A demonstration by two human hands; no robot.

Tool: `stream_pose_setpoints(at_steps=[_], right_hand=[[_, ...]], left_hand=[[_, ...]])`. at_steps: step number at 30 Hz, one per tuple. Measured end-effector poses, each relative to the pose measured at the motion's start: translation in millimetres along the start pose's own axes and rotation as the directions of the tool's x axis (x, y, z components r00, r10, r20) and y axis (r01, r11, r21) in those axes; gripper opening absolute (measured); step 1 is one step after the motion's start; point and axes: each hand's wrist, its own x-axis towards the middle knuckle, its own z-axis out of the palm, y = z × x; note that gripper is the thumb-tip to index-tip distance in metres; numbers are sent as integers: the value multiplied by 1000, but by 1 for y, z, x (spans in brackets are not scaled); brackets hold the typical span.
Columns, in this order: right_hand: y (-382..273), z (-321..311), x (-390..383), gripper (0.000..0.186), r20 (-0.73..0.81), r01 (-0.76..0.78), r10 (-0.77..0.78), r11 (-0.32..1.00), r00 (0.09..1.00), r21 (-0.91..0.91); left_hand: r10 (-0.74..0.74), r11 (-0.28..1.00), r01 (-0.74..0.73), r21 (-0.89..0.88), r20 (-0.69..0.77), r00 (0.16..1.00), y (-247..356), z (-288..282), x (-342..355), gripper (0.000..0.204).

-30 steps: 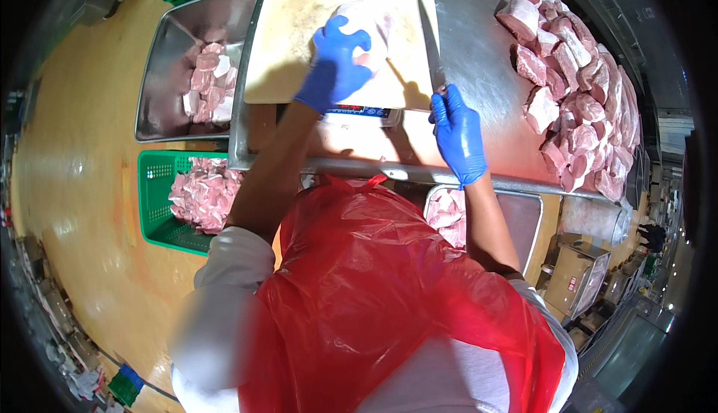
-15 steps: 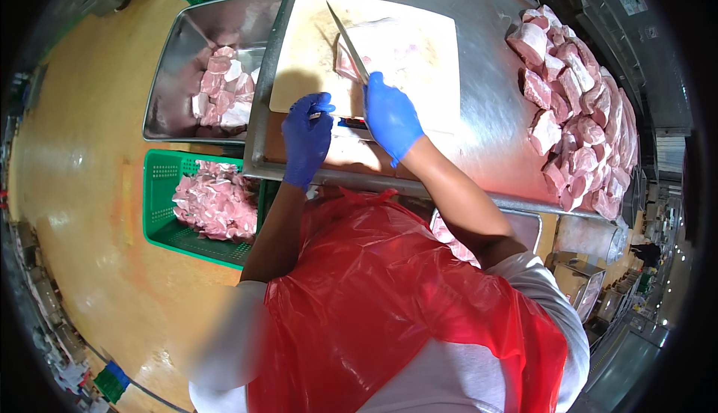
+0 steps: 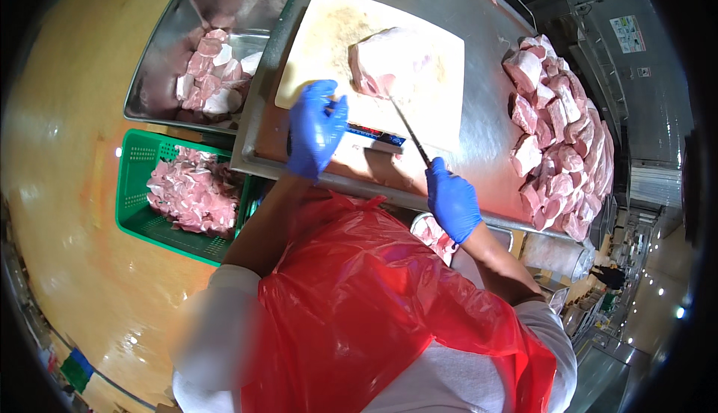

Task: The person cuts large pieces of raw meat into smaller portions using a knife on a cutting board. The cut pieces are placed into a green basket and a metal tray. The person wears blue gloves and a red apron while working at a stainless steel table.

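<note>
In my blue-gloved right hand [image 3: 452,202] is a knife [image 3: 410,130], gripped by its handle beside the steel table's front edge. Its blade slants up and left, the tip at the near edge of a thick piece of pale pink meat [image 3: 390,57]. That meat rests on a white cutting board [image 3: 308,50]. Over the board's near left corner, my left hand [image 3: 317,130], also gloved in blue, is open with loosely curled fingers. Nothing shows in it, and it is apart from the meat. A dark strip [image 3: 376,135] shows along the board's front edge.
Many cut pieces of meat [image 3: 565,140] are heaped on the right of the steel table [image 3: 486,106]. Left of the table stand a deep steel bin [image 3: 161,57] with meat chunks and a green crate [image 3: 133,185] of trimmings. More meat [image 3: 434,235] shows below the table's front edge.
My right hand has drawn the knife toward me and right, off the top of the meat. My left hand has risen slightly, its fingers looser. The view has shifted a little.
</note>
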Motion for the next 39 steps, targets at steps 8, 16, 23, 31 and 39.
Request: stream_pose_setpoints(at_steps=[8,16,23,31,39], right_hand=[[-36,5,96,21,-336,218,-164,968,927,128],[-50,6,124,21,-49,104,-103,994,993,18],[64,-5,20,23,239,115,-72,979,968,-170],[92,36,-2,22,53,-215,360,425,931,879],[75,24,105,30,100,14,303,-354,948,935]], left_hand=[[164,976,-159,147,-22,986,-18,44,27,10],[47,991,-45,125,-14,999,-25,38,21,13],[62,917,-58,395,2,998,-27,-18,19,15],[-343,438,332,836,-186,921,-145,-327,-38,24],[-44,719,247,650,-312,949,-76,-346,-6,33]])
